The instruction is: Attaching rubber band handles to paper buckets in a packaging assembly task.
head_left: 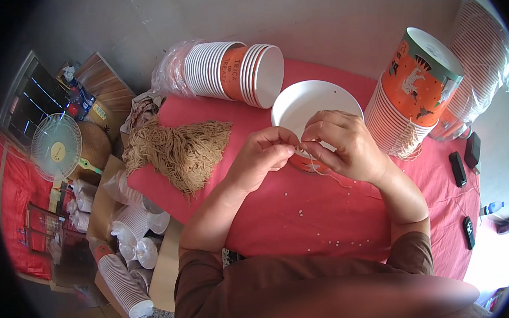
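Orange paper bucket (308, 161), white mouth up and away, between left hand (264, 154) and right hand (347, 144); both pinch twine (313, 166) at its rim, open red tablecloth (304, 214) below.

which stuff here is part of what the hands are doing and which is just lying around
In use: left hand, right hand, paper bucket, tan string, bundle of tan strings, bucket stacks.
Lying about: desk fan, dark gadgets.

On the table (328, 224), a string bundle (178, 149) lies left of the bucket (315, 105), stacked buckets (234, 73) behind.
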The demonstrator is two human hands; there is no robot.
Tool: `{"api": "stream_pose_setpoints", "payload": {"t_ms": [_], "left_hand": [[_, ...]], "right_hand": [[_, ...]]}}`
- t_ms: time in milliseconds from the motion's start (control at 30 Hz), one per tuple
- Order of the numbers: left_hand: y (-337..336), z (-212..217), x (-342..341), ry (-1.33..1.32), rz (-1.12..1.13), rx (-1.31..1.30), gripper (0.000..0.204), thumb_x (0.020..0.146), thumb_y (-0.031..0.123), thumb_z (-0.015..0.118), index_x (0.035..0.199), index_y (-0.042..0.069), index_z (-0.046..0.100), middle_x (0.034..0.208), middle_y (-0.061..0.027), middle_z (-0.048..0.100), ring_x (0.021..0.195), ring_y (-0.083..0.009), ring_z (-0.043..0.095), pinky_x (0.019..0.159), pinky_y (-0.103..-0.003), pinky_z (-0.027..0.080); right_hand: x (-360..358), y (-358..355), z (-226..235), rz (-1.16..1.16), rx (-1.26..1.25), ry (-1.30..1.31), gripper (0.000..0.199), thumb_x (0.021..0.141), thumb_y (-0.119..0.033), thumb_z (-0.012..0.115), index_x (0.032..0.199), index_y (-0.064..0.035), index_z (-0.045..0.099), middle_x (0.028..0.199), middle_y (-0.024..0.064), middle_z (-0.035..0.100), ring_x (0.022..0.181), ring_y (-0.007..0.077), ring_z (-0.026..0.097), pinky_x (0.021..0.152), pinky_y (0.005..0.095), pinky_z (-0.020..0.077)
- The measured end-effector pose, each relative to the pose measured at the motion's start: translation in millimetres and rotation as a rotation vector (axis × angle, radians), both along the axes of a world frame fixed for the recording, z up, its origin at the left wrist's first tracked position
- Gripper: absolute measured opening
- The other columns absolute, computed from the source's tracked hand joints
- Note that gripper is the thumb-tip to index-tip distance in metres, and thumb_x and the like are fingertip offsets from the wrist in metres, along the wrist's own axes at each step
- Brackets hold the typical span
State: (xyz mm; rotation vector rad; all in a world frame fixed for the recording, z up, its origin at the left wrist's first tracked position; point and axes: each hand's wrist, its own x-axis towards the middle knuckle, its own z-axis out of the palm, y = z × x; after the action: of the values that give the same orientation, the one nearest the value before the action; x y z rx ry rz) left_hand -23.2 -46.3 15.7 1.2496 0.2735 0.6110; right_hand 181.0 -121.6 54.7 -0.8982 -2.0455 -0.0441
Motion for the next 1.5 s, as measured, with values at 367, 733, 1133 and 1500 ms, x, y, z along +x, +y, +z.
{"api": "stream_pose_setpoints", "payload": {"t_ms": [367,733,1133,1500], "left_hand": [[-7.8,-7.0,6.1,0.006,0.239,0.408,0.008,0.091,0.005,0.067,0.097,0.001,0.063,0.078,0.0044,0.059,0.066,0.0003,0.048,0.056,-0.017,0.038],[-8.1,-6.9,12.0,-0.074,0.488,0.906,0.013,0.082,-0.005,0.069,0.09,0.003,0.063,0.081,0.0,0.06,0.062,-0.0034,0.05,0.052,-0.02,0.038],[-11.9,-14.6,12.8,-0.17,0.366,0.506,0.009,0.089,0.001,0.068,0.096,0.001,0.063,0.087,0.0001,0.062,0.072,-0.0032,0.055,0.061,-0.019,0.045],[-4.6,-8.0,3.6,-0.13,0.159,0.029,0.01,0.092,0.011,0.062,0.098,0.003,0.059,0.076,0.0033,0.054,0.059,-0.0014,0.041,0.052,-0.019,0.032]], "right_hand": [[2.1,3.0,-3.6,0.074,-0.277,0.162,0.01,0.083,-0.008,0.07,0.086,-0.0017,0.064,0.081,0.0118,0.065,0.072,0.0311,0.065,0.063,0.04,0.0511],[1.7,1.4,-3.3,0.149,-0.6,0.301,0.016,0.097,-0.014,0.06,0.094,0.0011,0.065,0.079,0.0112,0.066,0.071,0.0188,0.062,0.067,0.0335,0.0483],[4.4,3.3,-5.1,0.097,-0.637,0.29,0.019,0.094,-0.018,0.066,0.091,0.0005,0.065,0.074,0.0069,0.063,0.069,0.0112,0.056,0.06,0.0315,0.045],[-11.9,-0.5,-11.7,0.135,-0.136,0.196,0.025,0.077,0.01,0.068,0.096,-0.0018,0.059,0.087,0.0102,0.064,0.08,0.0265,0.066,0.069,0.0357,0.0516]]}}
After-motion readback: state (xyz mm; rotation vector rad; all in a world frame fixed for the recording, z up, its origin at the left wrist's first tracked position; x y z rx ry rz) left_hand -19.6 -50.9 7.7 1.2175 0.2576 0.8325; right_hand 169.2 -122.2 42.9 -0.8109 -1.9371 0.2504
